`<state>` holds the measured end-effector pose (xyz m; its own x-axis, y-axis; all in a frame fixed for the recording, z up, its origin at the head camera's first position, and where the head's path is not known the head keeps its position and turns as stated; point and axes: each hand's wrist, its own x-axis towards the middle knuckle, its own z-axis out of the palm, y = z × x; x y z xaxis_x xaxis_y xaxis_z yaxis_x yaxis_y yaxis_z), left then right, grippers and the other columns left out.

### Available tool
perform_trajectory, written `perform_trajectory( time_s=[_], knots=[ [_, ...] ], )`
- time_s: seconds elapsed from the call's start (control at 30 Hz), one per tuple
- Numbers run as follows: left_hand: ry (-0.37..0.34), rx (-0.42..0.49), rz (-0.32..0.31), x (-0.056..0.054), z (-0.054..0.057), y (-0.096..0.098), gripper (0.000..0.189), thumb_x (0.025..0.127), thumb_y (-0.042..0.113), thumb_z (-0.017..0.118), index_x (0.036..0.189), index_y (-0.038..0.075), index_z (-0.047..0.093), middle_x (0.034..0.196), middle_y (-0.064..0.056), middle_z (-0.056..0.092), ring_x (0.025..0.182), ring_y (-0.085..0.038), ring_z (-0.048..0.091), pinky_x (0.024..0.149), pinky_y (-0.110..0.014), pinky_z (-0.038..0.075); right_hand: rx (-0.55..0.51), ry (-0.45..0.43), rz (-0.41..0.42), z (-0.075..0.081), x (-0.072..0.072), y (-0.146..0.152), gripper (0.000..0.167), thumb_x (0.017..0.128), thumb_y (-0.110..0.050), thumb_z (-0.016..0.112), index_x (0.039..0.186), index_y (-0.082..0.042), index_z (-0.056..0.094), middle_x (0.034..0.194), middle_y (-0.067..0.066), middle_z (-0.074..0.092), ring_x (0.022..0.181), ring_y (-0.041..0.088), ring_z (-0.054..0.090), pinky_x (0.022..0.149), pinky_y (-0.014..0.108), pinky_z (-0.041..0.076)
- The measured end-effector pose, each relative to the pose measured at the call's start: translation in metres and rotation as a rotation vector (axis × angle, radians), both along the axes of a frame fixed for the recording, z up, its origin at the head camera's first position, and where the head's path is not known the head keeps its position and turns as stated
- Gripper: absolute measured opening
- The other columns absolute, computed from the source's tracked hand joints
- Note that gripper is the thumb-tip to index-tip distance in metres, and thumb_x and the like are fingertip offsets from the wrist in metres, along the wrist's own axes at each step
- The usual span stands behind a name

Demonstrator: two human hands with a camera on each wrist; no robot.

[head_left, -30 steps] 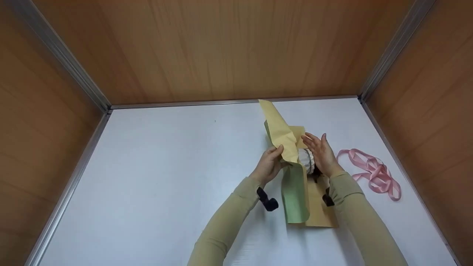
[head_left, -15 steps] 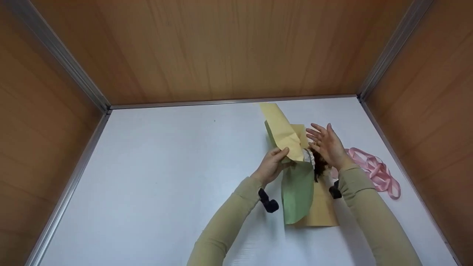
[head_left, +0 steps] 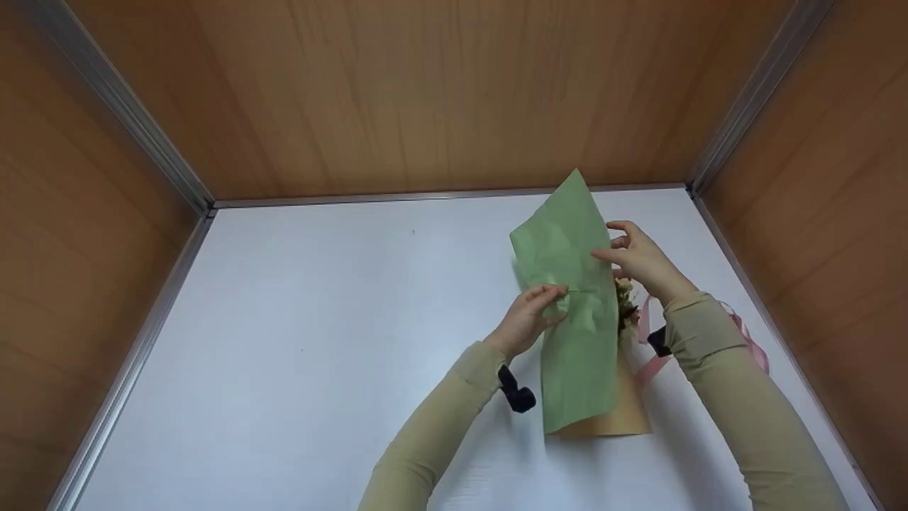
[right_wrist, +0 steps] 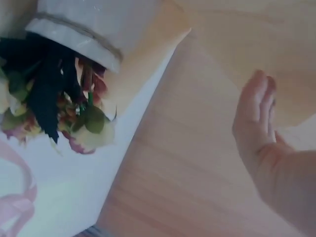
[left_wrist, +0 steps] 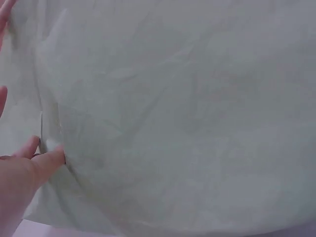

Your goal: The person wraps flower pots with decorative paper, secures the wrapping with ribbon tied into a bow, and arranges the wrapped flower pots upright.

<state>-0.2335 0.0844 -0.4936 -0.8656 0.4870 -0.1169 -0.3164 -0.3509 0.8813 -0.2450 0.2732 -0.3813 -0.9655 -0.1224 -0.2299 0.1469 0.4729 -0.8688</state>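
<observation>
A large sheet of wrapping paper (head_left: pixel 578 341), green on the visible outer face, stands over a small bouquet (head_left: pixel 627 301). My left hand (head_left: pixel 528 316) pinches the paper in a gathered crease near its middle; the left wrist view shows thumb and finger tips at this crease. My right hand (head_left: pixel 649 262) is at the paper's upper right edge, one digit overlapping the green face and the other fingers beside the edge. In the right wrist view, the bouquet's flowers (right_wrist: pixel 94 123) poke out of a white wrap (right_wrist: pixel 98 29) with a thin grey band.
Tan paper (head_left: pixel 621 411) shows below the green sheet. A pink ribbon (head_left: pixel 745 333) lies on the right of the white table (head_left: pixel 319 319), partly hidden by my right arm. Wooden panels (head_left: pixel 454 92) enclose the table at back and sides.
The wrapping paper has swung over rightward, so its green face now covers the white wrap and most flowers. My right hand has moved up and right; my left keeps its pinch, shifting slightly right.
</observation>
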Motion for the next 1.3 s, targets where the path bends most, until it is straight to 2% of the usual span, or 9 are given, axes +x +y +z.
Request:
perform_trajectory(
  time_s=[0.13,0.3,0.43,0.53,0.77,0.9,1.07,1.17,1.3],
  knots=[
    [0.008,-0.044,0.002,0.002,-0.003,0.003,0.024,0.101,0.018,0.046,0.102,-0.003,0.056,0.134,-0.011,0.050,0.131,-0.022,0.041,0.101,-0.036,0.044,0.056,0.022,-0.044,-0.001,-0.001,0.013,0.061,0.093,-0.015,0.055,0.145,0.001,0.027,0.096,0.007,0.053,0.085,0.011,0.057,0.071,0.024,0.052],
    [0.106,-0.205,-0.004,0.003,-0.010,0.006,0.021,0.100,0.018,0.048,0.099,0.000,0.057,0.144,-0.007,0.044,0.137,-0.021,0.036,0.104,-0.033,0.041,0.054,0.023,-0.082,-0.009,-0.002,0.035,0.057,0.091,-0.013,0.059,0.139,0.005,0.035,0.084,-0.004,0.055,0.073,0.003,0.057,0.071,0.021,0.052],
    [0.263,-0.438,0.012,0.004,-0.014,0.005,0.015,0.098,0.014,0.049,0.102,0.008,0.062,0.142,0.001,0.048,0.137,-0.017,0.036,0.105,-0.033,0.039,0.080,0.020,-0.135,-0.023,-0.003,0.048,0.054,0.092,-0.014,0.060,0.137,0.006,0.039,0.084,-0.003,0.054,0.072,0.004,0.057,0.068,0.021,0.051],
    [0.404,-0.578,0.006,0.005,-0.017,0.004,0.019,0.097,0.007,0.048,0.110,0.010,0.062,0.142,-0.001,0.048,0.136,-0.017,0.037,0.105,-0.033,0.039,0.093,-0.003,-0.167,-0.034,-0.003,0.054,0.054,0.092,-0.017,0.060,0.137,0.005,0.039,0.086,-0.002,0.054,0.071,0.004,0.057,0.067,0.021,0.051],
    [0.810,-0.927,-0.060,0.008,-0.019,0.002,0.042,0.095,0.006,0.053,0.137,0.004,0.047,0.147,-0.008,0.041,0.138,-0.020,0.035,0.114,-0.027,0.026,0.070,-0.022,-0.187,-0.056,-0.003,0.063,0.056,0.092,-0.016,0.061,0.138,0.007,0.037,0.084,-0.006,0.058,0.072,0.001,0.057,0.069,0.019,0.051],
    [0.923,-1.079,-0.115,0.011,-0.017,0.001,0.050,0.096,0.012,0.054,0.143,0.004,0.038,0.152,-0.007,0.033,0.142,-0.020,0.026,0.115,-0.026,0.021,0.083,-0.017,-0.189,-0.064,-0.002,0.068,0.055,0.092,-0.016,0.061,0.136,0.009,0.039,0.080,-0.010,0.058,0.072,-0.001,0.056,0.072,0.021,0.051],
    [1.060,-1.198,-0.185,0.015,-0.015,0.001,0.048,0.100,0.019,0.048,0.145,0.007,0.036,0.155,-0.005,0.026,0.144,-0.020,0.020,0.116,-0.027,0.020,0.098,-0.001,-0.199,-0.073,0.000,0.073,0.052,0.092,-0.014,0.061,0.133,0.011,0.041,0.074,-0.017,0.057,0.069,-0.001,0.054,0.068,0.021,0.048],
    [1.118,-1.226,-0.194,0.016,-0.015,0.002,0.046,0.101,0.020,0.045,0.145,0.008,0.037,0.155,-0.005,0.027,0.144,-0.020,0.021,0.115,-0.027,0.021,0.106,0.008,-0.208,-0.078,0.002,0.075,0.049,0.091,-0.012,0.062,0.130,0.012,0.043,0.074,-0.014,0.060,0.068,0.002,0.054,0.064,0.020,0.047],
    [1.142,-1.236,-0.195,0.017,-0.017,0.002,0.046,0.101,0.020,0.044,0.145,0.008,0.037,0.155,-0.006,0.028,0.144,-0.021,0.022,0.115,-0.028,0.023,0.240,0.078,-0.181,-0.078,0.004,0.070,0.052,0.090,-0.013,0.062,0.131,0.011,0.042,0.096,0.014,0.065,0.087,0.023,0.060,0.074,0.032,0.050]
  ],
)
